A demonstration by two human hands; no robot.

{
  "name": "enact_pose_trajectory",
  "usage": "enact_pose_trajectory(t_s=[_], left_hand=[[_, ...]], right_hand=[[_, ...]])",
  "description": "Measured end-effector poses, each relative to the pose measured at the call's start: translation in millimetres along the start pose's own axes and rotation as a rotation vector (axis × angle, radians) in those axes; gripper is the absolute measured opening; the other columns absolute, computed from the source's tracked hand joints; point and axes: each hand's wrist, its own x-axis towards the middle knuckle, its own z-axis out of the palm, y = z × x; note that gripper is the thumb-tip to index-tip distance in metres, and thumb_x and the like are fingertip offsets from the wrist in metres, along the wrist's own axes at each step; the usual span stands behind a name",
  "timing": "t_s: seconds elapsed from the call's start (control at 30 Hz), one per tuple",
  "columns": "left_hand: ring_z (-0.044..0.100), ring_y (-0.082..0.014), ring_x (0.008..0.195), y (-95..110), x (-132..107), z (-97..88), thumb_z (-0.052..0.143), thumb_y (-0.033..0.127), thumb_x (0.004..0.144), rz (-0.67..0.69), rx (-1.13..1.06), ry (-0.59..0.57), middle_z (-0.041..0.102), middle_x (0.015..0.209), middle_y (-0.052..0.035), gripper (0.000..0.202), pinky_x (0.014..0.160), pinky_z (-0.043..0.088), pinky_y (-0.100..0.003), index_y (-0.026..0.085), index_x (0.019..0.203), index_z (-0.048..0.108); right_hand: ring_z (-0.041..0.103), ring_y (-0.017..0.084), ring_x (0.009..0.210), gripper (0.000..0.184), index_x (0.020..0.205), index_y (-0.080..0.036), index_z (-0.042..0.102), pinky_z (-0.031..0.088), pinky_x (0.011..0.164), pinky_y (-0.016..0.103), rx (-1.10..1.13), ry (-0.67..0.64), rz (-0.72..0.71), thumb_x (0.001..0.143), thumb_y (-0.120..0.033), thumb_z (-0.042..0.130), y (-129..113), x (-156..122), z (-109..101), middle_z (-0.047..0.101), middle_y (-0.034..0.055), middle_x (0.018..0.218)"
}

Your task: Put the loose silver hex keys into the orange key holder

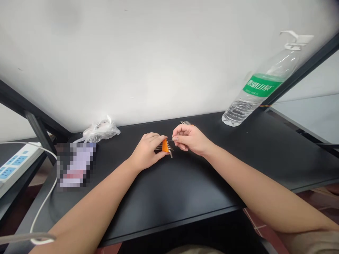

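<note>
My left hand point(147, 151) is closed around an orange holder point(165, 145) with several metal hex keys sticking out of it, just above the black table point(185, 183). My right hand point(189, 139) pinches one thin metal key at the holder's top, fingers pressed together. Both hands meet at the middle of the table. More loose metal keys point(185, 122) lie just behind my right hand.
A clear water bottle with a green label point(258, 88) leans at the back right by the white wall. A crumpled plastic bag point(100, 130) and a blurred-out flat item point(75, 164) lie at the left. A white power strip point(13, 167) and cable sit far left.
</note>
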Motion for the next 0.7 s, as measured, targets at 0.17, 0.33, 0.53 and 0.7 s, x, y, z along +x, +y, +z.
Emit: enact_pose_trajectory(t_s=[0.17, 0.33, 0.53, 0.7], left_hand=[[0.060, -0.0261, 0.118, 4, 1, -1.8, 0.071, 0.034, 0.093, -0.012, -0.014, 0.032, 0.070, 0.121, -0.0073, 0.041, 0.104, 0.046, -0.044, 0.025, 0.131, 0.059], [0.057, -0.0282, 0.124, 8, 2, -1.5, 0.070, 0.033, 0.093, 0.030, 0.024, 0.001, 0.071, 0.119, -0.0065, 0.038, 0.109, 0.042, -0.047, 0.026, 0.128, 0.060], [0.063, -0.0262, 0.114, 6, 1, 0.5, 0.066, 0.038, 0.096, -0.004, 0.012, -0.002, 0.070, 0.122, -0.0081, 0.042, 0.102, 0.046, -0.045, 0.026, 0.135, 0.057], [0.063, -0.0292, 0.117, -4, -1, 1.2, 0.069, 0.040, 0.094, -0.083, 0.112, -0.004, 0.071, 0.126, -0.0092, 0.049, 0.102, 0.045, -0.049, 0.024, 0.139, 0.056]], right_hand=[[0.055, 0.012, 0.056, 0.033, 0.084, -0.020, 0.065, 0.043, 0.050, 0.026, -0.164, 0.073, -0.070, 0.083, -0.049, 0.080, 6, 2, 5, 0.062, -0.0013, 0.069], [0.055, 0.014, 0.058, 0.039, 0.084, -0.021, 0.060, 0.043, 0.054, 0.027, -0.186, -0.006, 0.013, 0.085, -0.057, 0.075, 15, 5, 13, 0.061, -0.0020, 0.067], [0.059, 0.017, 0.070, 0.039, 0.084, -0.020, 0.065, 0.045, 0.067, 0.030, -0.643, -0.003, -0.088, 0.097, -0.056, 0.057, 11, 8, -4, 0.065, 0.0017, 0.074], [0.062, 0.022, 0.089, 0.025, 0.108, -0.021, 0.073, 0.046, 0.083, 0.036, -1.171, 0.282, -0.136, 0.095, -0.038, 0.061, 8, 13, -76, 0.066, 0.0096, 0.109]])
